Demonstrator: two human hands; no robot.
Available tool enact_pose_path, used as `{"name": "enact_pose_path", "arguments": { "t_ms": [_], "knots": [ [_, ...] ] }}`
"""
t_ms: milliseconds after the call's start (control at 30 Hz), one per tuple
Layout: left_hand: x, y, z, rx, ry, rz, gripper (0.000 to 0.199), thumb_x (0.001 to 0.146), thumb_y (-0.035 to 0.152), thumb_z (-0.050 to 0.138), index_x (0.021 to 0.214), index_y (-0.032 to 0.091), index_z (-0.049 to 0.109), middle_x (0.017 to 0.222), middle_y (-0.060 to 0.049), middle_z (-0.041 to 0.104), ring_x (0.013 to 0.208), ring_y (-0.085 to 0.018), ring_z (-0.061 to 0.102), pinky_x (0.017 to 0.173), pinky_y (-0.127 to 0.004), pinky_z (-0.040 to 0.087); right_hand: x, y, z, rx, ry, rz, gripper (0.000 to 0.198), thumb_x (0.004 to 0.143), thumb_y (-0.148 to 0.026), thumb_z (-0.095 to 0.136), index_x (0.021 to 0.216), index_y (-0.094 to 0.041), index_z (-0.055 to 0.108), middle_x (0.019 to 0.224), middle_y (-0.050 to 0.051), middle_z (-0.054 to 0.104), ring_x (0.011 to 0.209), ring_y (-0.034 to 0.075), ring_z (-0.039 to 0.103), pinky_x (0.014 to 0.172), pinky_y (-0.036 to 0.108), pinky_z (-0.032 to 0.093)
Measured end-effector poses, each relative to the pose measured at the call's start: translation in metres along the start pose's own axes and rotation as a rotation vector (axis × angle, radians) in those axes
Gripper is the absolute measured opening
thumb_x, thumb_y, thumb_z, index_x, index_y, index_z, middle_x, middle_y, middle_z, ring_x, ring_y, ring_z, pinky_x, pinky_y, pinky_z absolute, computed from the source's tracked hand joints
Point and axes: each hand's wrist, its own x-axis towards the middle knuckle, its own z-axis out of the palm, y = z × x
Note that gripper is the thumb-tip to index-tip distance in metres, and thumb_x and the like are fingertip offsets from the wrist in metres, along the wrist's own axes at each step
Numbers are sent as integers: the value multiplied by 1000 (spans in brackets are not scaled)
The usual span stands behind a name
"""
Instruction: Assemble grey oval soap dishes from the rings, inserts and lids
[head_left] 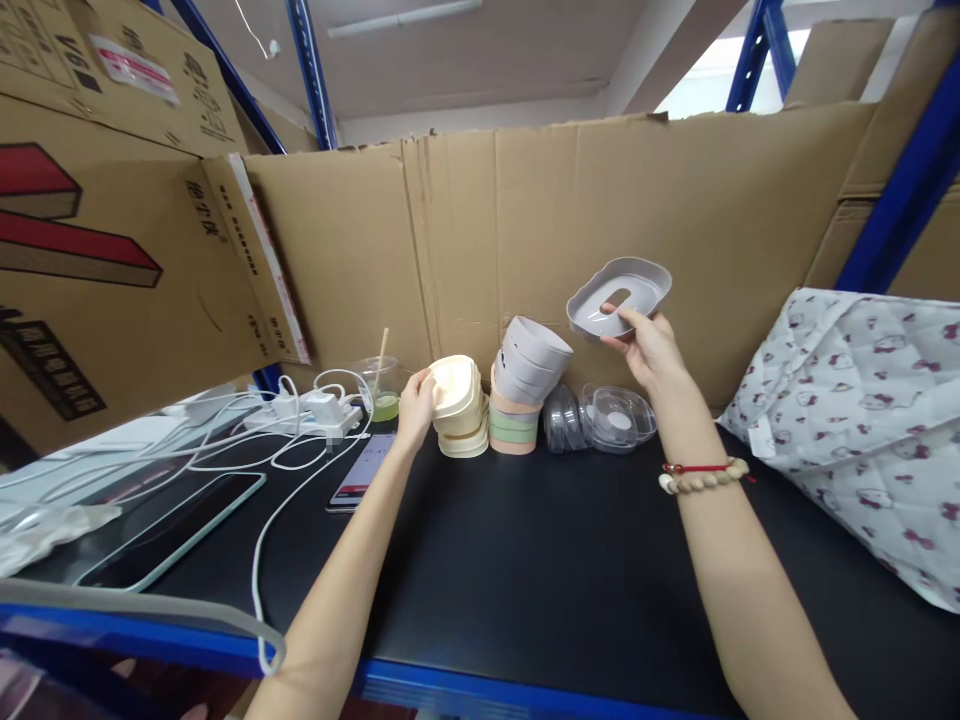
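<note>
My right hand (651, 348) pinches a grey oval plastic shell (637, 282) with a cut-out slot in its base, lifted above the table before the cardboard. My left hand (417, 405) has its fingers closed at the edge of a cream plastic shell (455, 385), tilted on top of a stack of cream shells (465, 443). Just right of that stands a stack of peach and green shells (513, 428), with grey shells (534, 350) leaning on its top. Farther right lie dark clear plastic pieces (564, 420) and a clear plastic piece (619, 418).
A cardboard wall (337, 260) backs the black table (570, 570). On the left are white cables with a power strip (322, 412), a lit phone (366, 470), a dark phone (176, 530) and a cup of green liquid (384, 405). A patterned white bag (862, 420) lies right.
</note>
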Motion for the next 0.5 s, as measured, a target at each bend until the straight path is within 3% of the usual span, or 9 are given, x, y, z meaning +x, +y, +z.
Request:
{"name": "enact_pose_path", "arguments": {
  "t_ms": [133, 233, 367, 433, 500],
  "knots": [
    [-1, 1, -1, -68, -6, 4, 22, 67, 18, 44, 85, 16, 56, 114, -9, 60, 112, -20, 51, 100, -30, 35, 5, 5, 0, -31, -1, 80, 20, 79, -22, 51, 97, -16, 50, 81, 2, 60, 56, 6, 54, 34, 10, 44],
    [-3, 2, -1, -66, 30, -4, 21, 64, 16, 45, 84, 18, 54, 107, -6, 62, 109, -20, 53, 96, -29, 39, 10, 8, -1, -37, -29, 42, 48, 69, -13, 58, 115, -20, 46, 96, 3, 61, 73, 9, 60, 52, 16, 56],
    [-5, 3, -1, -34, 77, -14, 15, 66, 18, 44, 79, 19, 52, 95, -6, 63, 101, -21, 56, 89, -31, 43, 18, 18, -2, -194, -105, -210, 90, 67, -17, 61, 143, -27, 14, 129, 10, 47, 103, 18, 58, 71, 29, 59],
    [-5, 3, -1, -30, 96, -10, 13, 67, 19, 44, 77, 19, 52, 91, -6, 63, 99, -21, 56, 87, -30, 44, 21, 23, -2, -347, -119, -394, 100, 69, -28, 62, 146, -29, -2, 139, 11, 36, 109, 23, 55, 75, 36, 58],
    [-6, 4, 0, -31, 107, -2, 11, 67, 19, 44, 76, 19, 51, 90, -6, 63, 98, -20, 56, 86, -29, 44, 22, 25, -3, -502, -104, -557, 101, 71, -37, 61, 147, -28, -6, 143, 11, 31, 112, 26, 53, 81, 42, 55]
  ]
}}
